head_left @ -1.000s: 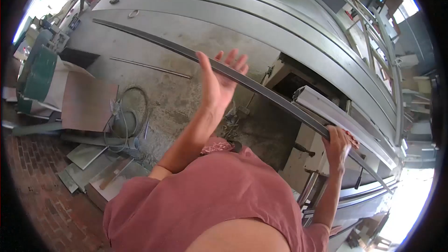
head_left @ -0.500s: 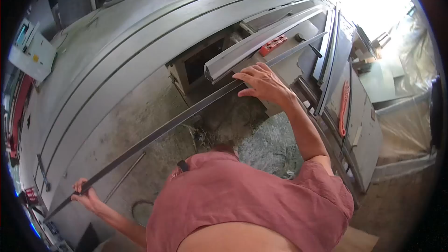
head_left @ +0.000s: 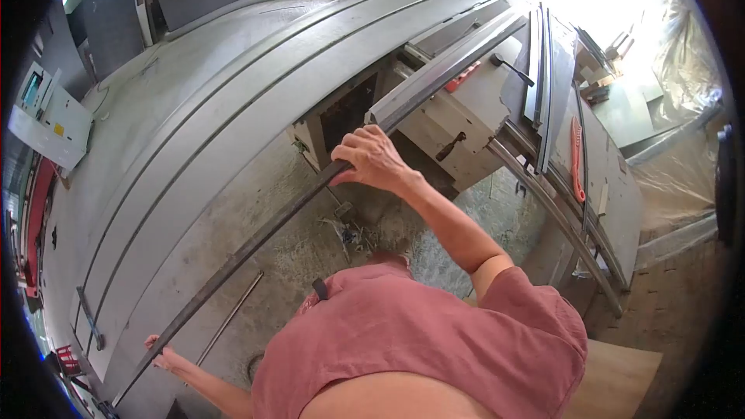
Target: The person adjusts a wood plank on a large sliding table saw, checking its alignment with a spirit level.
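A long dark metal bar [head_left: 256, 240] runs diagonally from the lower left up toward the workbench. My left hand [head_left: 159, 353] grips it near its lower end. Higher up, my right hand [head_left: 369, 157] has its fingers wrapped over the bar. Just beyond my right hand, the bar's upper part lies along a thick grey metal profile [head_left: 450, 58], whose near end is close to my fingers. Partly hidden behind the bar is a red block [head_left: 463, 77] on the bench.
A dark-handled tool [head_left: 512, 70] and a red-orange tool [head_left: 576, 159] lie on the bench [head_left: 613, 186] at the right. A long grooved metal surface [head_left: 225, 101] curves across the left. On the floor is a thin rod [head_left: 230, 318]. Plastic sheeting [head_left: 675, 178] hangs at the far right.
The bar has shifted toward the thick profile and now overlaps it. My right hand has moved left and down in view and closed around the bar. My left hand appears lower.
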A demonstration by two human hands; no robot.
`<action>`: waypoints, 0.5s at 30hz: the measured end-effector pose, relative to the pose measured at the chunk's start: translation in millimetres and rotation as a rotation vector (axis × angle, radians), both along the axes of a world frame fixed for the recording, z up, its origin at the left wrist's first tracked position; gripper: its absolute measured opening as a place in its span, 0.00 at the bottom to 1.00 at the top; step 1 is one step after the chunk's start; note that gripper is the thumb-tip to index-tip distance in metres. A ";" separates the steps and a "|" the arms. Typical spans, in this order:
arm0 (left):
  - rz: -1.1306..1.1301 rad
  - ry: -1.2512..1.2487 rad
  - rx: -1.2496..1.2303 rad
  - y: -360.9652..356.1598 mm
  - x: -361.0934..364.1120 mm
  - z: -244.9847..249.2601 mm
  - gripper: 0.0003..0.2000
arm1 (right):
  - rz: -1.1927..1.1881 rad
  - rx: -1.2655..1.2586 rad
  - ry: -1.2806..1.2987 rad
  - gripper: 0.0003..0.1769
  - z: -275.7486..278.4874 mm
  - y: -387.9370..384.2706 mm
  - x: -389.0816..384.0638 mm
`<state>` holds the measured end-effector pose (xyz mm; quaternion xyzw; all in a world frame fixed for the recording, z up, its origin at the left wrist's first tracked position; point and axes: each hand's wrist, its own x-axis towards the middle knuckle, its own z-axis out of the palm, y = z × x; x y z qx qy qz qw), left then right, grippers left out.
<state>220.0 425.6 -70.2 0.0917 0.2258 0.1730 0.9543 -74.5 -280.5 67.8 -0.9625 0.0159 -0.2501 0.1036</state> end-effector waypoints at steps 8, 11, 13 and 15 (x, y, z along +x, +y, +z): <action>0.141 0.013 0.064 58.6 17.1 -4.9 0.37 | 0.057 0.060 0.019 0.23 -29.9 32.1 38.5; 0.163 -0.017 0.106 76.9 26.1 -10.5 0.37 | 0.074 0.067 -0.018 0.23 -38.3 38.8 44.5; 0.169 -0.037 0.096 89.5 28.0 -9.6 0.37 | 0.071 0.078 0.014 0.24 -44.0 42.4 48.1; 0.095 -0.049 0.223 99.5 26.7 -7.0 0.40 | 0.073 0.086 0.024 0.24 -44.9 49.2 47.7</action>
